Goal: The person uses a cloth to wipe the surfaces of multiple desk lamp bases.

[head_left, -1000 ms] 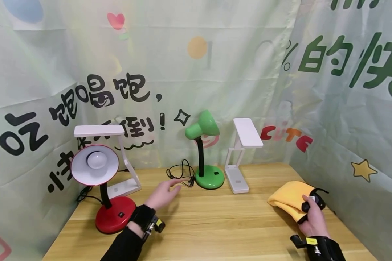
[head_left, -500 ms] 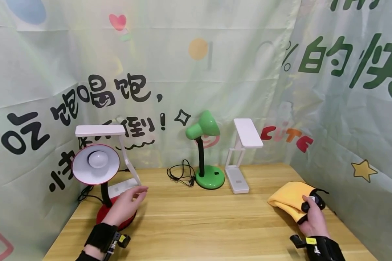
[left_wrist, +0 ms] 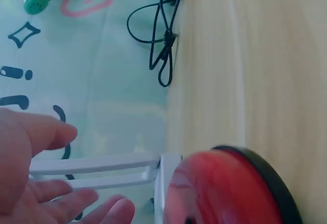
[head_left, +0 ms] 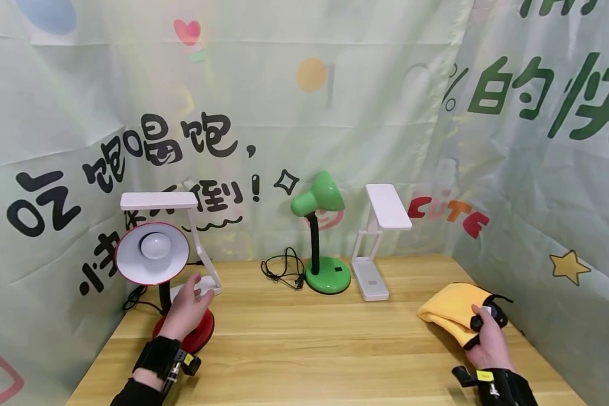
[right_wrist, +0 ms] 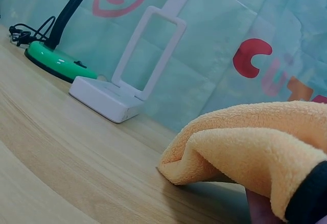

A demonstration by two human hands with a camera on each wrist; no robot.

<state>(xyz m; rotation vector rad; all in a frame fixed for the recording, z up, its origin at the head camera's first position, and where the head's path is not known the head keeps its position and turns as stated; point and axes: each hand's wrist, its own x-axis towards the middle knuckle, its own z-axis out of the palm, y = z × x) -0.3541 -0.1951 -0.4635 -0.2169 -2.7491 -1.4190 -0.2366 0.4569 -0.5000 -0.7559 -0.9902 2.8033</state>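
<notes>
Left hand (head_left: 186, 310): over the base of the red lamp (head_left: 152, 268), thumb and fingers apart, holding nothing. Just behind stands the rear white lamp (head_left: 158, 201); my fingers overlap its foot in the head view, and I can't tell if they touch it.

Right hand (head_left: 491, 343): gripping the yellow cloth (head_left: 451, 304) by its black-edged end, near the right edge of the desk (head_left: 304, 349). Its free end droops forward, well apart from the lamps.

Risks, as I judge them. The two left lamps crowd each other; a reach for the rear one could catch the red lamp's neck or shade with my wrist (the strapped-on camera adds bulk) and tip it. A knock at that thin white arm could fold or topple the lamp. The black cord (head_left: 134, 298) behind them could snag if either gets dragged. Cloth side: a wide sweep leftward could clip the second white lamp (head_left: 388, 207).
</notes>
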